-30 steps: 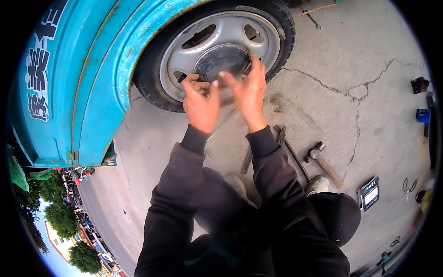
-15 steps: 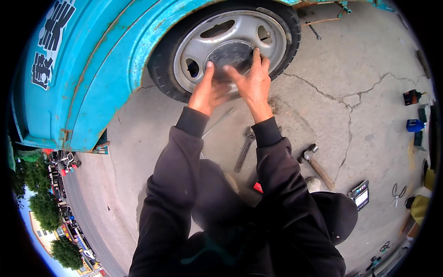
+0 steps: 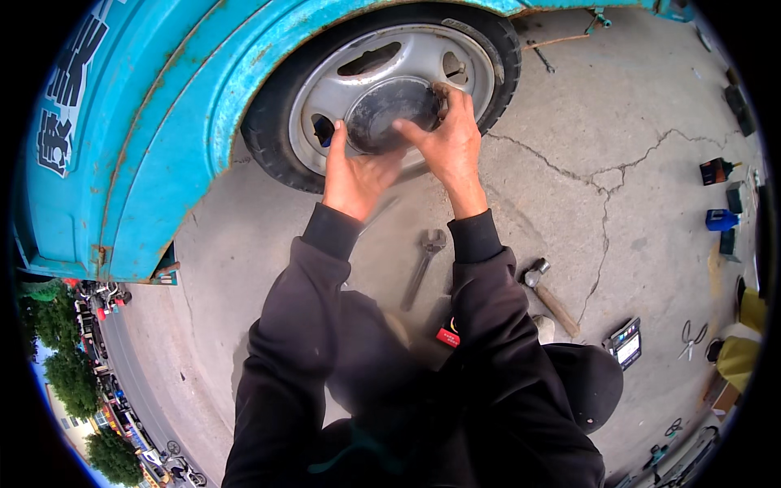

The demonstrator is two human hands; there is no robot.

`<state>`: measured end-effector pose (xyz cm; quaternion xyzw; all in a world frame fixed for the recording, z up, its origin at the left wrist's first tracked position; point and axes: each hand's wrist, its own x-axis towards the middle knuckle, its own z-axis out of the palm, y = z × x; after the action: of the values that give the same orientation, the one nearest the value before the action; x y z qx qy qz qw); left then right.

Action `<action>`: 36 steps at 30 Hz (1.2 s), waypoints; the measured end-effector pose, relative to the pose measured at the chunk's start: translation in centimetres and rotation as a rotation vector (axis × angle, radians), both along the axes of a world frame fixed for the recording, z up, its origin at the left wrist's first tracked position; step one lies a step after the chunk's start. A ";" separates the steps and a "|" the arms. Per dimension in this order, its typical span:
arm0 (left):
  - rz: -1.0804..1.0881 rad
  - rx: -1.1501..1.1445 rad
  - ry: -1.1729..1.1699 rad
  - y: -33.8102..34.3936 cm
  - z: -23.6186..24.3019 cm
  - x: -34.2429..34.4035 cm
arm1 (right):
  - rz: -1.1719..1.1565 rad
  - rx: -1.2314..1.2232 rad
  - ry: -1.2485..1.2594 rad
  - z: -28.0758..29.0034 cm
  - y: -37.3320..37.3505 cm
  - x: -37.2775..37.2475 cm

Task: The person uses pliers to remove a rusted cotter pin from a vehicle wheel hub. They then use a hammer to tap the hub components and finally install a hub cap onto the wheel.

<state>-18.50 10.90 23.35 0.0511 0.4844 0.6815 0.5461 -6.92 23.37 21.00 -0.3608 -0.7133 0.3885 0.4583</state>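
A dark round centre cap [image 3: 392,112] sits in the middle of a silver wheel rim [image 3: 324,77] with a black tyre [image 3: 268,130]. My right hand [image 3: 453,142] is at the cap's right side, its fingers curled at the edge and its thumb reaching over the lower face. At the cap's lower left, my left hand [image 3: 355,177] has its thumb stretched upward, apart from fingers that extend under the lower edge. Those left fingers are smeared by motion.
An adjustable wrench [image 3: 424,268], a hammer [image 3: 549,297] and a red box [image 3: 448,333] lie near my knees. To the right are a phone-like device [image 3: 625,346], scissors [image 3: 692,340] and a blue bottle [image 3: 722,220]. Turquoise bodywork [image 3: 146,106] arches over the wheel.
The view has shifted, so the wheel appears lower and farther left. Both hands stay around the cap; the right fingers are more curled, and the wrench head now shows beside my right sleeve.
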 end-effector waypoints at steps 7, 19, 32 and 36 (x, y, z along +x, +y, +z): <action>0.064 0.003 -0.069 0.2 0.3 0.7 | -0.007 0.012 -0.094 0.1 -0.4 0.0; 0.118 0.139 -0.193 0.0 0.9 1.3 | 0.016 -0.197 0.083 -1.2 -3.6 -0.7; 0.099 0.033 -0.042 -1.1 0.6 5.9 | 0.494 -0.816 0.303 1.8 -1.1 6.4; 0.063 -0.119 0.119 -1.6 0.7 7.0 | 0.498 -0.902 0.305 0.3 -1.0 8.9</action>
<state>-11.54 9.29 24.02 0.0438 0.5571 0.6642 0.4965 2.01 22.37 21.25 -0.2812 -0.4648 0.8014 0.2502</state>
